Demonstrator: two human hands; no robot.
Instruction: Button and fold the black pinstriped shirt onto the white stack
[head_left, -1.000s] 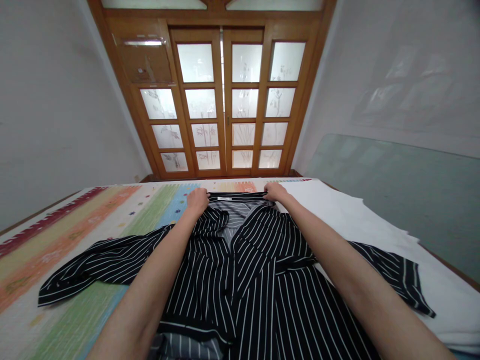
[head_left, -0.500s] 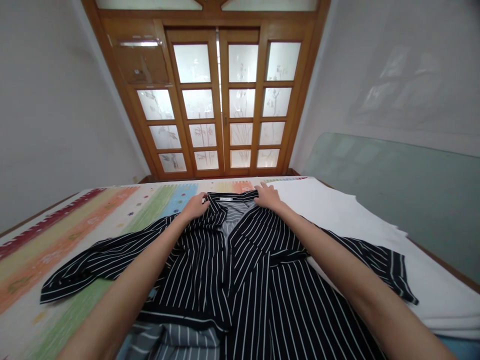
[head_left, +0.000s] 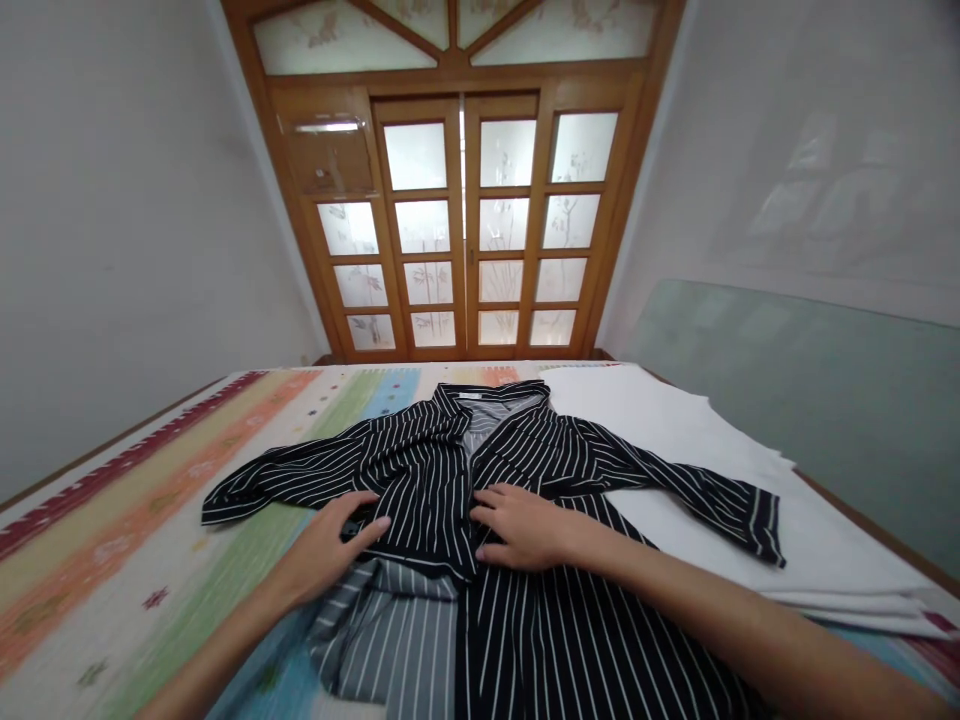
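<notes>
A black shirt with white stripes point(head_left: 420, 510) lies spread out, its collar at the far end and both sleeves stretched sideways. Its front is unbuttoned, and the lower left panel is folded over so that the grey inner side shows. My left hand point(head_left: 326, 550) is at the shirt's left side edge, thumb and index finger apart, with the fingertips over the cloth. Across the middle, my right hand point(head_left: 521, 525) rests on the front opening with its fingers spread, touching the fabric.
Beneath the shirt is a colourful striped bedspread point(head_left: 97, 590). Folded white cloth point(head_left: 720, 480) lies on the right, partly under the right sleeve. A pale green panel point(head_left: 810, 400) leans on the right wall. Wooden glass-paned doors point(head_left: 461, 240) stand at the back.
Both hands have let go of the collar and come back toward me to the shirt's middle. The sleeves have shifted a little, and the camera view has tilted up.
</notes>
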